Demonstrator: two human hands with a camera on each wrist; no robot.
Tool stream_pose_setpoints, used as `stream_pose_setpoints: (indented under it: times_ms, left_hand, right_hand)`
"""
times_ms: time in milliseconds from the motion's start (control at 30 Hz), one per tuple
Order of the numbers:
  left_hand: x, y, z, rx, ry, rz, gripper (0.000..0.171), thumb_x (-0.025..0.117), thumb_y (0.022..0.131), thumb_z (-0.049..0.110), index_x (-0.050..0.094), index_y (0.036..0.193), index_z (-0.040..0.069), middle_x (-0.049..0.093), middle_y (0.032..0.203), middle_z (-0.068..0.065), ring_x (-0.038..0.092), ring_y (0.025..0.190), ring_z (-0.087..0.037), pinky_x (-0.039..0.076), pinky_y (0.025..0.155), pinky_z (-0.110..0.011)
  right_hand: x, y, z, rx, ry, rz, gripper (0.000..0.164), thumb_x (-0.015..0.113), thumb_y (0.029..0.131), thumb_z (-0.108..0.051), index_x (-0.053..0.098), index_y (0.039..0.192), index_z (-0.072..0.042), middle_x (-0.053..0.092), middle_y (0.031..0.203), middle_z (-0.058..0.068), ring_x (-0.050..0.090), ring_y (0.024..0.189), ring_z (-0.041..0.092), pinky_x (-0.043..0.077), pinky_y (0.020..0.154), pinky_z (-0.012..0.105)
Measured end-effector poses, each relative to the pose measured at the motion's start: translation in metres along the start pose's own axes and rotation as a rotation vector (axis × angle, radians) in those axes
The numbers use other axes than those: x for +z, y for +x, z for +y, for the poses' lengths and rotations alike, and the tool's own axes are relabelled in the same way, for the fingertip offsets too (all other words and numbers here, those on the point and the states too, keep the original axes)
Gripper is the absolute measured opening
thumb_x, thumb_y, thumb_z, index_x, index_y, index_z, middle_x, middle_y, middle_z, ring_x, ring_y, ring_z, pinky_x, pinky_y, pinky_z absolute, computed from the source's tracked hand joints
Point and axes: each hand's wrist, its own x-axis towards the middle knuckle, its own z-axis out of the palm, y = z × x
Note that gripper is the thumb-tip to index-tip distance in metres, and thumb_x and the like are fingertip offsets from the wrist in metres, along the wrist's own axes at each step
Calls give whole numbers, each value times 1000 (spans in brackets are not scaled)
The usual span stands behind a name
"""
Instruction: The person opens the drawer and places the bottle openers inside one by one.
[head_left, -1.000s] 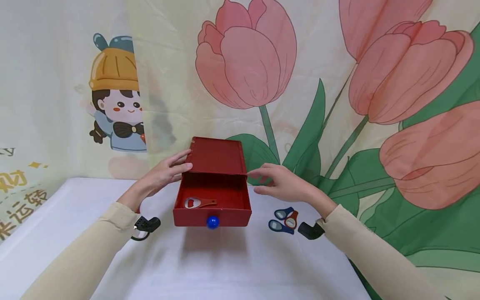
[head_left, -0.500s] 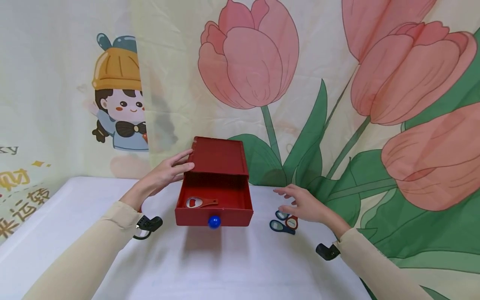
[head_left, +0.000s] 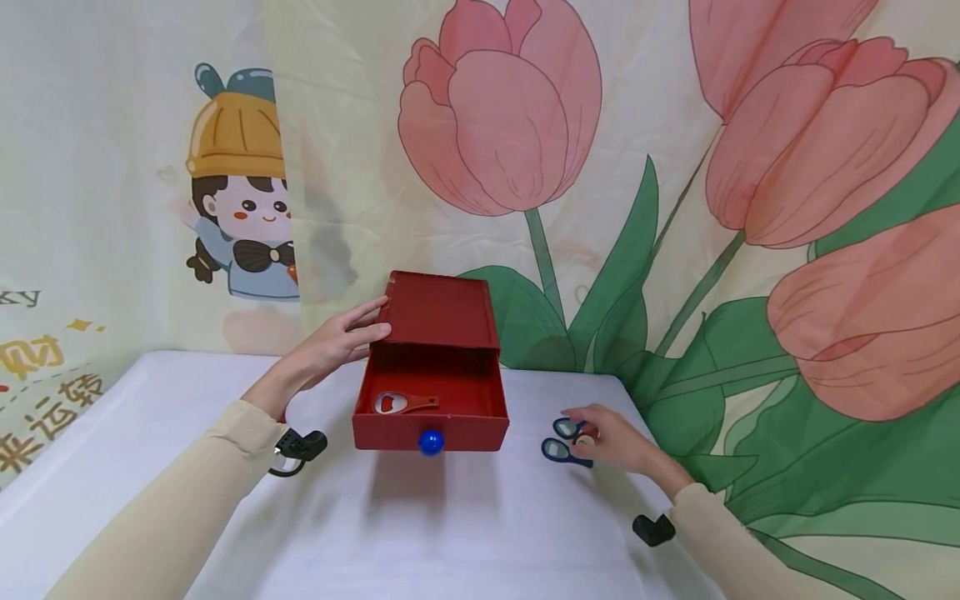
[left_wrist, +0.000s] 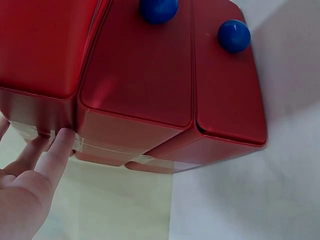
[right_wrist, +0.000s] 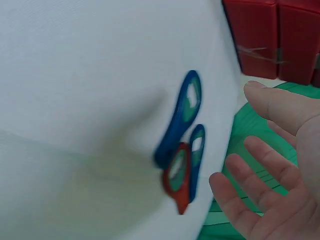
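One flowered cloth [head_left: 498, 125]: hangs behind everything, printed with large pink tulips.
White table [head_left: 262, 533]: bears the box and, to its right, a small group of bottle openers.
Red box [head_left: 438, 308]: stands towards the back; the left wrist view shows stacked drawers.
Top drawer [head_left: 375, 434]: pulled well out, unchanged over the last second.
Left hand [head_left: 322, 357]: its place has not changed — fingers extended and slightly apart, touching the box's left side, gripping nothing. It seems to steady the box.
Right hand [head_left: 618, 437]: the big change. A second ago it was beside the box's right edge; now it is down at the loose openers. The right wrist view shows thumb and fingers spread wide, holding nothing; contact with an opener is unclear. Work appears to have shifted from drawer to openers.
Loose openers: two blue openers [head_left: 557, 451] and one red opener [right_wrist: 180, 172] lie close together — the red mostly hidden by the hand in the head view.
Drawer opener [head_left: 405, 403]: lies inside, near the front left.
Blue knob [head_left: 431, 442]: on the drawer's front.
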Motion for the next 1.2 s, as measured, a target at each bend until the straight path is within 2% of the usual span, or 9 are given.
stream_pose_setpoints:
  times_ms: [100,200,333,567,667,833,900,1200]
  left_hand:
    - [0,0,0,3,2,2,83,63,105,43,17,172,25,17,176,-16,25,159,-44,33,122,-64]
    - [-1,0,-1,6,3,1,83,63,105,43,17,172,25,17,176,-15,24,159,-44,33,122,-64]
    - [0,1,-1,6,5,-1,83,63,105,43,17,172,26,17,176,-15,24,159,-44,33,122,-64]
    - [-1,1,-1,7,-7,-2,82,62,106,42,17,172,26,17,176,-15,24,159,-44,33,122,-64]
    - [-1,1,-1,6,-10,-3,82,62,106,41,17,172,25,17,176,-15,25,159,-44,33,122,-64]
    - [0,2,-1,5,-13,-5,82,62,106,42,17,172,26,16,177,-15,25,159,-43,32,123,-63]
    - [0,3,-1,4,-13,-6,82,62,106,42,17,172,26,16,177,-15,25,159,-43,33,123,-63]
    - [-1,1,-2,-1,-12,-2,82,61,106,42,17,172,26,16,177,-15,25,159,-43,32,123,-63]
  right_hand:
    - [7,-3,8,-4,27,0,56,81,93,-9,60,143,5,66,122,20,63,96,36,55,71,26]
    - [15,-5,14,13,47,-7,59,83,93,-10,58,144,8,65,123,25,64,104,42,61,81,37]
    - [25,-6,22,52,56,-16,62,85,92,-12,59,145,5,66,124,23,65,109,39,62,89,50]
    - [33,-7,27,91,48,-12,62,85,92,-14,60,147,0,65,127,20,63,107,32,64,84,39]
    - [37,-8,27,104,19,0,62,86,91,-14,61,146,-1,65,127,19,62,107,30,63,87,43]
    - [44,-9,26,160,-35,18,60,86,91,-19,64,145,-5,65,138,19,63,120,34,56,102,59]
    - [47,-9,25,179,-48,28,59,86,91,-21,65,144,-6,65,139,20,63,123,36,54,104,62]
    - [54,0,16,274,-89,57,57,89,88,-25,70,139,-7,65,133,17,62,118,30,60,99,53]
